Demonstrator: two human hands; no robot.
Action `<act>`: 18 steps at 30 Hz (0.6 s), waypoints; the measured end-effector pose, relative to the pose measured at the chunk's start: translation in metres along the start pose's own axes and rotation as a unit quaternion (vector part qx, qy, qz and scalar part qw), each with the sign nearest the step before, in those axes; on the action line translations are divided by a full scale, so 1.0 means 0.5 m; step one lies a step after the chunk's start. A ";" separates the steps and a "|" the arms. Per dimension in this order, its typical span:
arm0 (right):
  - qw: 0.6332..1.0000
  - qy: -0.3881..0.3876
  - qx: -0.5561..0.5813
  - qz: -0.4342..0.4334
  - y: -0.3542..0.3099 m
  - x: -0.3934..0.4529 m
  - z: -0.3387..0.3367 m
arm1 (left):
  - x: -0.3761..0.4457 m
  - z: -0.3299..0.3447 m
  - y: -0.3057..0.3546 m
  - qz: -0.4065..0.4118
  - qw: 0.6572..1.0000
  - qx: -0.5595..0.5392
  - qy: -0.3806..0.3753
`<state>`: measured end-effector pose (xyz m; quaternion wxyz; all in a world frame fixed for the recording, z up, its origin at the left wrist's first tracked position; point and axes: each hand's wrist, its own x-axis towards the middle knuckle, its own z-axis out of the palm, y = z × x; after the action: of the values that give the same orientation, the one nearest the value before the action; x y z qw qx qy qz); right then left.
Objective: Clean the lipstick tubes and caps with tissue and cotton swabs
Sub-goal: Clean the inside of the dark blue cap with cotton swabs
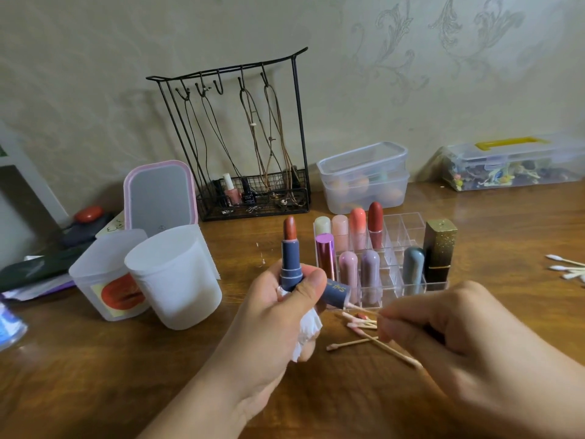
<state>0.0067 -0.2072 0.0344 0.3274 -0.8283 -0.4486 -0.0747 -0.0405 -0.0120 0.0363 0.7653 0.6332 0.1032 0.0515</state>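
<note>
The left hand (285,308) has its grip clamped on three items at once: an uncapped blue-grey lipstick tube (289,259) with a brick-red bullet, held upright between thumb and fingers; the matching blue-grey cap (337,293) with gold lettering, held nearly level with its open end facing right; and a crumpled white tissue (305,332) that protrudes below the palm. The right hand (443,327) has its grip pinched on a thin wooden-stick cotton swab (364,309) — the tip of the swab meets the open mouth of the cap.

Directly below the cap, several used cotton swabs (361,331) with pink-stained tips lie crossed on the brown wooden table (95,375). Just behind the hands stands a clear acrylic compartment organiser (408,226); it holds capped lipsticks in cream, pink, coral, red, mauve, grey and metallic magenta, and a square black-and-gold lipstick (440,248) at its right end. A cluster of clean white cotton swabs (566,269) lies at the far right edge of the table.

To the left of the hands stand two frosted white plastic cups (174,277), touching each other. Behind them leans a pink-framed mirror (160,194). A black wire jewellery rack (240,137) with hanging cords stands against the wall — nail polish bottles sit in its base basket.
</note>
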 end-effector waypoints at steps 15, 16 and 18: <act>0.986 0.036 -0.136 0.093 0.000 -0.009 0.002 | 0.005 -0.014 0.021 -0.139 0.959 -0.242 -0.054; 0.984 0.024 -0.147 0.097 0.001 -0.007 0.005 | 0.004 -0.014 0.021 -0.138 0.961 -0.235 -0.053; 0.980 -0.009 -0.169 0.105 0.000 -0.003 0.006 | 0.003 -0.012 0.023 -0.137 0.963 -0.225 -0.052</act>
<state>0.0054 -0.2062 0.0313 0.1845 -0.9147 -0.3432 -0.1070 -0.0398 -0.0036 0.0465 0.8921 0.4265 0.1347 -0.0644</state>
